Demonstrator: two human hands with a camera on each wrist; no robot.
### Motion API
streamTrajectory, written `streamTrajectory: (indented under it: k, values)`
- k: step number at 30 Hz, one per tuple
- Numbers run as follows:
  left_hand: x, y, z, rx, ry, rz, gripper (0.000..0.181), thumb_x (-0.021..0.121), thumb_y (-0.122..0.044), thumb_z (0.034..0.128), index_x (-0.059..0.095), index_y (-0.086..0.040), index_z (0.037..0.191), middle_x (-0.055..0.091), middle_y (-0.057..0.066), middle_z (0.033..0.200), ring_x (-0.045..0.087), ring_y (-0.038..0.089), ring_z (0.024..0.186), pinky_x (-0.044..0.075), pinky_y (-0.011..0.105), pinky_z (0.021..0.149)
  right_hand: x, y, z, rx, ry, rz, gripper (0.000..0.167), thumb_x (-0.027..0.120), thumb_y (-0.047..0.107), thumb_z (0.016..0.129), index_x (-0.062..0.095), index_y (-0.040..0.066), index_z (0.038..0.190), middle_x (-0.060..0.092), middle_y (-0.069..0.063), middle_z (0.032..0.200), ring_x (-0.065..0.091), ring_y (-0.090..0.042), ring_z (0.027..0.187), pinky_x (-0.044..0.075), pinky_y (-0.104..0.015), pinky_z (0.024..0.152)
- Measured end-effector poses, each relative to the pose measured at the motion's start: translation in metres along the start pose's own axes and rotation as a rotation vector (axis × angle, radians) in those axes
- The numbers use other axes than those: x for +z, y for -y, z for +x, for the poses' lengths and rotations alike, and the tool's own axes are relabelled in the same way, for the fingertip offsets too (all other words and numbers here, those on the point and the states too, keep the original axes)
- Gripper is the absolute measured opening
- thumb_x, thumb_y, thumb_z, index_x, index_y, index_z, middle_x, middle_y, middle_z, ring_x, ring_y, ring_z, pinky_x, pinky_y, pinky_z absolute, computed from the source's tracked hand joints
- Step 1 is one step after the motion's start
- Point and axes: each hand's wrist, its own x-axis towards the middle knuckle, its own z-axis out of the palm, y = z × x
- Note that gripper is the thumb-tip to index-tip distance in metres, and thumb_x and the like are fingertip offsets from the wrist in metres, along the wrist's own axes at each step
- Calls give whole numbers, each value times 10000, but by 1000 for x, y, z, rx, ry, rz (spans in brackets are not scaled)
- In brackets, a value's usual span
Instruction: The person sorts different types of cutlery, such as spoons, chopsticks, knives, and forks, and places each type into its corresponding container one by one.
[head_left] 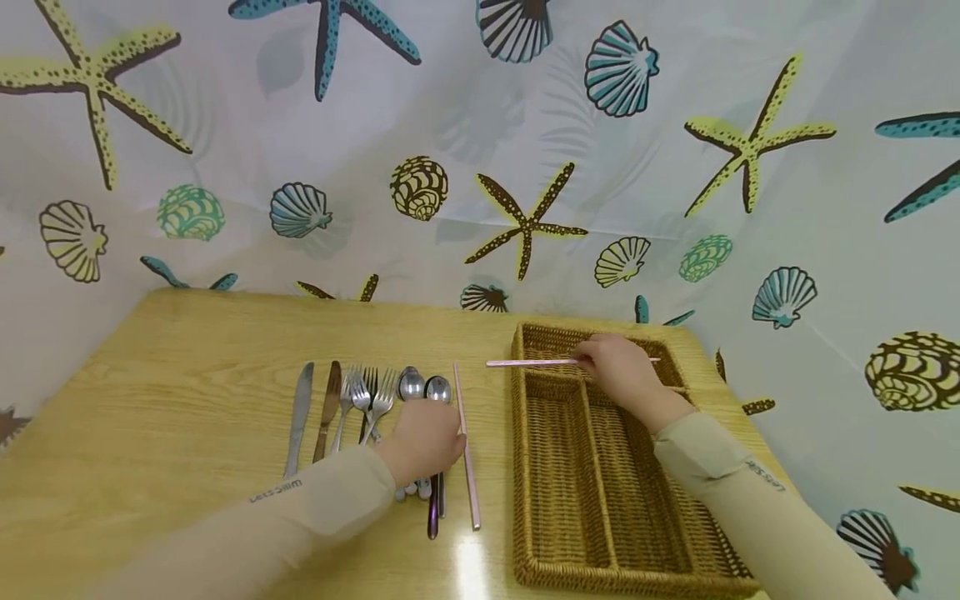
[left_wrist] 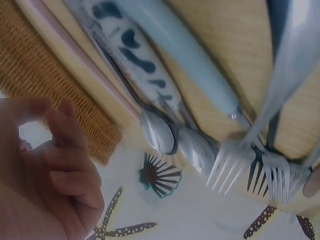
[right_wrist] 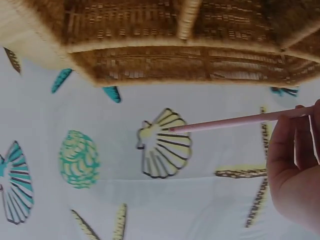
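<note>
My right hand [head_left: 618, 371] pinches a pink chopstick [head_left: 528, 363], held level above the far compartment of a wicker cutlery tray [head_left: 522, 467]. In the right wrist view the same chopstick [right_wrist: 225, 123] sticks out from between thumb and fingers [right_wrist: 285, 137]. A second pink chopstick [head_left: 467, 467] lies on the table. My left hand [head_left: 423, 442] hovers beside it, over the spoons [head_left: 438, 388]. The left wrist view shows that hand [left_wrist: 60, 170] with loosely bent fingers and nothing visible in them, apart from the chopstick [left_wrist: 85, 57].
Left of the spoons lie several forks [head_left: 384, 392], a brownish knife [head_left: 327, 408] and a silver knife [head_left: 299, 417] on the wooden table [head_left: 187, 400]. The tray has a wide far compartment and long ones in front. A shell-patterned cloth [head_left: 360, 125] stands behind the table.
</note>
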Motion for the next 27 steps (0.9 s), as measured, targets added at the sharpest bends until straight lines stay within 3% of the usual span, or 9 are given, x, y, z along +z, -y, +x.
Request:
streamTrajectory:
  k: [3, 9, 16, 27]
  values:
    - [8, -6, -1, -6, 44, -1, 425, 603, -282, 840, 383, -162, 497, 454, -36, 495, 413, 88, 440, 421, 280, 425, 3, -12, 2, 22, 9, 18, 75, 650, 96, 857, 707, 79, 903, 679, -73, 839, 632, -222, 733, 518, -365, 642]
    - [15, -16, -1, -35, 106, 33, 344, 602, -310, 838, 499, -134, 561, 565, 0, 591, 527, 121, 514, 458, 322, 486, 10, -28, 9, 68, 60, 34, 81, 648, 109, 861, 706, 70, 901, 694, -88, 850, 642, -225, 725, 524, -373, 650]
    - [23, -22, -1, -59, 181, 75, 338, 575, -331, 862, 533, -136, 589, 587, -2, 618, 520, 115, 532, 458, 338, 537, 18, -41, 16, 144, 140, 41, 115, 633, 123, 873, 704, 56, 934, 694, -107, 886, 634, -226, 741, 519, -381, 665]
    - [25, -24, -2, -64, 185, 109, 303, 590, -299, 838, 559, -135, 585, 601, 4, 616, 533, 113, 531, 447, 319, 506, 29, -60, 16, 176, 200, 79, 142, 603, 94, 890, 692, 16, 968, 683, -146, 923, 637, -265, 790, 518, -402, 699]
